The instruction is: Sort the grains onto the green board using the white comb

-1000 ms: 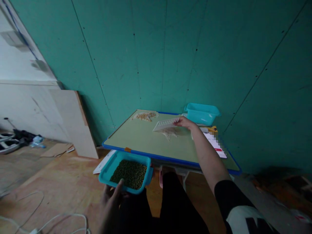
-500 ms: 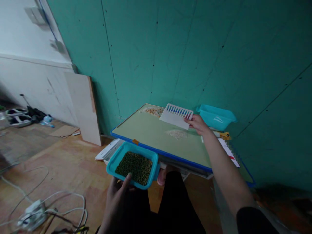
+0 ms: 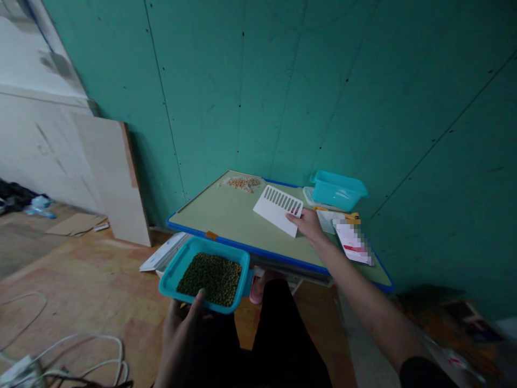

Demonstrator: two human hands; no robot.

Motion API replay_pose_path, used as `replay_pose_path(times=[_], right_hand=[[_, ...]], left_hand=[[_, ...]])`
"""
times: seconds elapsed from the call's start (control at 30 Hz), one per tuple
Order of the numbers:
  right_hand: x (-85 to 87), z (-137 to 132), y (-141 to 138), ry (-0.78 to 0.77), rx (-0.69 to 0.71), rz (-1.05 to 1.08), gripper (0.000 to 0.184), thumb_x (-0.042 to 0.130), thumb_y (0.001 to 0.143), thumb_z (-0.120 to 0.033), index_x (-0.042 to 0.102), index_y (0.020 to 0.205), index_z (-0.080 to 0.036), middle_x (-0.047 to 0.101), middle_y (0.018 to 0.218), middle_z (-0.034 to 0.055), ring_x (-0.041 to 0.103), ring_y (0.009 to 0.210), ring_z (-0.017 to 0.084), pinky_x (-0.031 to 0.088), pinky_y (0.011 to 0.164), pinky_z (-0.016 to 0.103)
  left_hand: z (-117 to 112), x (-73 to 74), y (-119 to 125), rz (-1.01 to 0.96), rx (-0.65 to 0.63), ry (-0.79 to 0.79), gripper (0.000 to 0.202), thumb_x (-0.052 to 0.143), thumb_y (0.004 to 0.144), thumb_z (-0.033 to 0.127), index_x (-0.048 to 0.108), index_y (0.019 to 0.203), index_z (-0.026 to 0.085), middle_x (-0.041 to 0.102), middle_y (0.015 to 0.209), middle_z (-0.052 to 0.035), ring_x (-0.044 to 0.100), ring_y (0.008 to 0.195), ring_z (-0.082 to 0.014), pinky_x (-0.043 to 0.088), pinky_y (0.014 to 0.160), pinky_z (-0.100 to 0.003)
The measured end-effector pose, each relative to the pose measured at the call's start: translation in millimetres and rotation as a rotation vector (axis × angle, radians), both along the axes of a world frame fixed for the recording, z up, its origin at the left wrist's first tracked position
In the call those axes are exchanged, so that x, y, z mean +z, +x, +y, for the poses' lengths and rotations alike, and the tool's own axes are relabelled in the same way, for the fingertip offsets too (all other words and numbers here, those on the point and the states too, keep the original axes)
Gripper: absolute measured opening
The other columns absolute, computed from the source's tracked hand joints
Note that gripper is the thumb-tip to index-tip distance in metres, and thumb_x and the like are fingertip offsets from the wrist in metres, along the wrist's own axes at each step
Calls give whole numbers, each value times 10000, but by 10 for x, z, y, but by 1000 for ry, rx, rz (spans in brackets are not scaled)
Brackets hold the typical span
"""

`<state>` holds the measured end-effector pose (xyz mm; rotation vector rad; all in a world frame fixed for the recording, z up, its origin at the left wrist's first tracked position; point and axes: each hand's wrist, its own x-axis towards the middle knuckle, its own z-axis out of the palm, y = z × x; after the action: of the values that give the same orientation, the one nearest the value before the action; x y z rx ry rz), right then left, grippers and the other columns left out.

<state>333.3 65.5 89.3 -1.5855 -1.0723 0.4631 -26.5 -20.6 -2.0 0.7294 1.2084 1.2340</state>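
Observation:
My left hand (image 3: 188, 318) grips the near edge of a turquoise plastic tray (image 3: 172, 269), its thumb over the rim. Small green beans (image 3: 210, 277) cover the tray's bottom; the tray is held just in front of the table edge. In my right hand (image 3: 305, 222) is a white flat plastic scraper (image 3: 274, 213) with a row of slots along its upper edge. It is tilted low over the table; whether its lower edge touches the top, I cannot tell. A pile of orange-yellow kernels (image 3: 242, 184) lies at the table's far left corner.
The pale green table (image 3: 205, 210) has a blue edge and stands against a green wall (image 3: 274, 81). A turquoise basin (image 3: 339, 189) and a white-and-red packet (image 3: 351, 245) are on its right side. A board (image 3: 111, 178) leans at left; cables (image 3: 92, 339) lie on the floor.
My right hand has brought the scraper lower and nearer over the table, where the pale grain pile seen before is now hidden. The view has shifted right; my left hand still holds the tray.

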Motion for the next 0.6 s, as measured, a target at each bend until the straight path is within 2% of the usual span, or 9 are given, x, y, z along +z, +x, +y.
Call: replay_pose_path(times=[0.13,0.23,0.33,0.43,0.53,0.6], right_hand=[[-28,27,214,-9,-86,14,269,767,630,-349,748,812,-152,787,813,93,735,787,274,575,646,353],[-27,33,281,-1,-83,90,304,772,626,-380,743,826,-153,778,788,79,729,744,270,576,619,359],[46,41,370,38,-108,133,362,759,663,-426,750,898,-151,778,803,75,732,738,274,574,616,361],[151,28,522,74,-291,-108,333,716,722,-389,766,930,-133,790,879,106,737,829,299,562,695,368],[205,-14,640,-29,-457,-420,307,655,789,-341,781,941,-105,789,956,164,730,897,323,531,780,377],[200,-45,649,-120,-493,-549,309,620,835,-319,786,979,-102,783,1006,185,727,932,323,512,809,367]], left_hand=[[-3,9,2,41,15,31,494,870,620,499,646,971,233,760,737,-16,719,581,-255,561,508,-310],[4,38,9,45,4,50,452,862,638,466,661,976,243,775,818,-24,722,595,-248,578,540,-318],[8,51,12,48,-1,38,468,855,646,457,663,1025,260,788,901,-35,732,618,-253,587,552,-325],[4,65,21,53,-1,32,475,855,640,459,665,1034,275,789,901,-35,729,607,-257,582,533,-329],[-14,139,37,70,9,15,430,873,586,459,668,915,272,755,730,-15,708,567,-262,559,493,-320],[-37,232,45,76,15,-1,434,876,568,455,659,896,269,736,678,0,702,570,-258,557,505,-315]])
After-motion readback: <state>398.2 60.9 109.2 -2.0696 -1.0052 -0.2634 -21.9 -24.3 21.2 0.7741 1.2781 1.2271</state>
